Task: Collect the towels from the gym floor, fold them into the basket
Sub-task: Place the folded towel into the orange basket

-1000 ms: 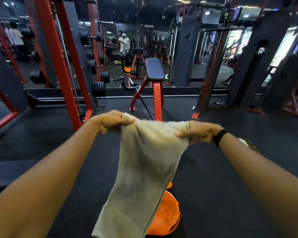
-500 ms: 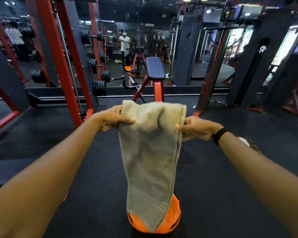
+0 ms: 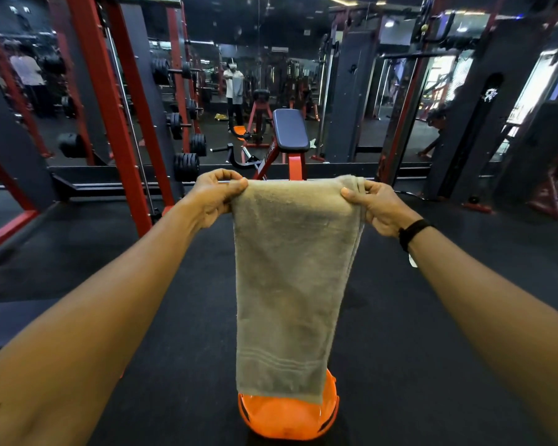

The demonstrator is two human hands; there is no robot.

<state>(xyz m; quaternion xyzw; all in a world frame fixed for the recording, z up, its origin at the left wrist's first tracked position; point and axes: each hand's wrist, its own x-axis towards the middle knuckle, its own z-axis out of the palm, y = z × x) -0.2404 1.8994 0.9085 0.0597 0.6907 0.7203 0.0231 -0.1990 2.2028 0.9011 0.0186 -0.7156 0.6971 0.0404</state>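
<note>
A beige towel (image 3: pixel 292 284) hangs straight down in front of me, folded lengthwise, with a striped band near its lower end. My left hand (image 3: pixel 215 197) pinches its top left corner. My right hand (image 3: pixel 376 207), with a black wristband, grips the top right corner, where the cloth is bunched. Both arms are stretched forward at chest height. Below the towel, an orange basket (image 3: pixel 289 416) stands on the black gym floor; the towel's lower edge hides its far rim and most of its inside.
A red bench with a dark pad (image 3: pixel 290 130) stands straight ahead before a wall mirror. A red and black rack (image 3: pixel 116 117) with weight plates (image 3: pixel 186 166) rises at left, another machine frame (image 3: pixel 400 123) at right. Black rubber floor (image 3: pixel 432 317) spreads around the basket.
The towel went from a slanted, twisted drape to a straight flat hang over the basket. Both hands moved apart and drew its top edge taut and level.
</note>
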